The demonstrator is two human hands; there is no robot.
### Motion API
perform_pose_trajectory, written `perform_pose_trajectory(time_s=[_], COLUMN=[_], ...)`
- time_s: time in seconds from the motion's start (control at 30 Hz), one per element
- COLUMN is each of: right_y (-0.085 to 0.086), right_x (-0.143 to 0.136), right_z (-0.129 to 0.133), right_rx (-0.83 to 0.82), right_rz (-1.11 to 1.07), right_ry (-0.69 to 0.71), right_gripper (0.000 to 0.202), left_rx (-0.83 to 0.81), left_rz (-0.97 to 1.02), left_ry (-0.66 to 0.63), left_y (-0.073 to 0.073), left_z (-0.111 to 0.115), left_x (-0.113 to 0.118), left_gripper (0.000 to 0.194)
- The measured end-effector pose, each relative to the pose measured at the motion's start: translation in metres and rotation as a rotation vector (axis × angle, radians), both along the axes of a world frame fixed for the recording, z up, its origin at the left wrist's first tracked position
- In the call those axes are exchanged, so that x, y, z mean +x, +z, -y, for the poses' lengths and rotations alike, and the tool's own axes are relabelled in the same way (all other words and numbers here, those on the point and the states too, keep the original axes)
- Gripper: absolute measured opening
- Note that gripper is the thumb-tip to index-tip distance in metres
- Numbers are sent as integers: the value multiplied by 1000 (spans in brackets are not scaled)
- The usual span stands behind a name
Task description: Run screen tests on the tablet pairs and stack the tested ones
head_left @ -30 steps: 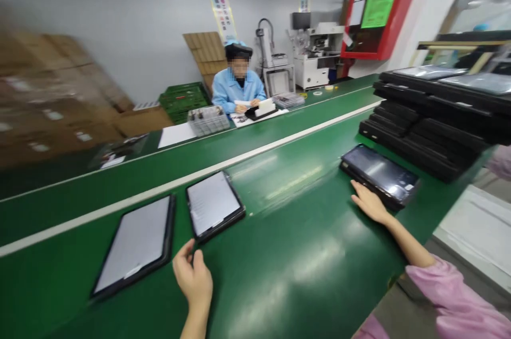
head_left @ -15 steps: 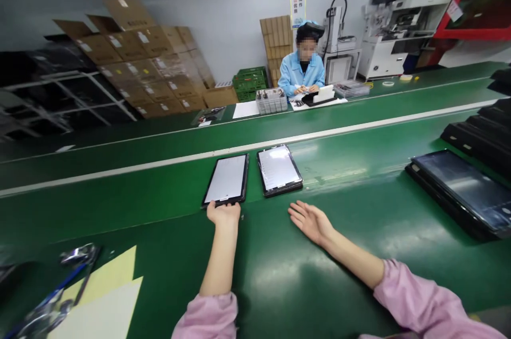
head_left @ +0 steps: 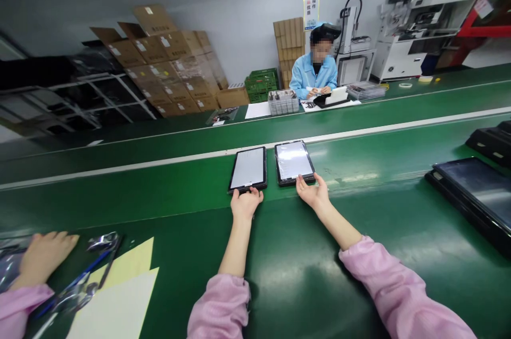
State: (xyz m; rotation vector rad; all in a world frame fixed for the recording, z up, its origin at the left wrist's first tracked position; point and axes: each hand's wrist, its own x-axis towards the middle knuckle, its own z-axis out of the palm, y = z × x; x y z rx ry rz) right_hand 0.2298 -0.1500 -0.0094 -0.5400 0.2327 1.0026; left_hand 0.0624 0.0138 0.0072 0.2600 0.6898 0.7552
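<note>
Well, in the head view your two tablets, the left tablet (head_left: 249, 167) and the right tablet (head_left: 294, 160), lie side by side with a narrow gap on the smooth, glossy green bench (head_left: 179, 190), just on the near side of the pale strip (head_left: 191, 157). Both are flat rounded rectangles with dark rims and bright, glassy screens; a small white tab sits at the left tablet's near edge.

Your left hand (head_left: 245, 201) comes in from the near side, palm up, thumb on the left and fingers bent at the left tablet's near edge; you can't tell from here whether they clasp it. Your right hand (head_left: 313, 190) reaches far and left, palm up and unclenched, thumb apart from the fingers, which meet the right tablet's near edge.

Both screens face up, with long axes running near to far: the left tablet's far end leans slightly right, the right tablet's slightly left.

Near left, another person's hand (head_left: 50, 254) rests beside shiny crumpled plastic (head_left: 82, 294) and matte pale sheets (head_left: 120, 302). A dark-screened device (head_left: 479, 184) lies well to the right. Across the bench, a person in blue (head_left: 315, 70) sits behind clear trays (head_left: 283, 102).
</note>
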Motion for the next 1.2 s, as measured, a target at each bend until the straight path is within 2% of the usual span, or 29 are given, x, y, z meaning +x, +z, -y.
perform_pose_trajectory(time_s=[0.13, 0.23, 0.4, 0.5, 0.6, 0.73, 0.87, 0.97, 1.07, 1.2], right_y=[-5, -2, 5, 3, -5, -21, -26, -21, -13, 2], right_x=[-1, -5, -13, -18, -24, -43, -77, -105, -127, -144], right_z=[3, 3, 11, 28, 58, 122, 197, 244, 279, 314], right_rx=[6, 42, 119, 156, 181, 229, 150, 33, -117, -359], right_rz=[-3, 13, 53, 67, 76, 145, 191, 209, 247, 299], right_ry=[-8, -23, -28, -11, 20, 144, 239, 259, 298, 385], right_gripper=[7, 3, 11, 9, 9, 19, 36, 44, 46, 39], left_rx=[-2, 28, 106, 144, 174, 208, 289, 325, 292, 214], left_rz=[-28, -1, 62, 73, 55, 28, -6, -44, -96, -174], left_ry=[-47, -38, 8, -1, -48, -137, -286, -340, -347, -471], left_y=[-1, 0, -4, -8, -12, -19, -30, -38, -46, -57], left_z=[0, 6, 29, 44, 60, 92, 143, 187, 229, 263], left_x=[2, 7, 17, 19, 10, -21, -68, -105, -139, -186], left_gripper=[42, 42, 31, 23, 16, 10, 21, 34, 39, 39])
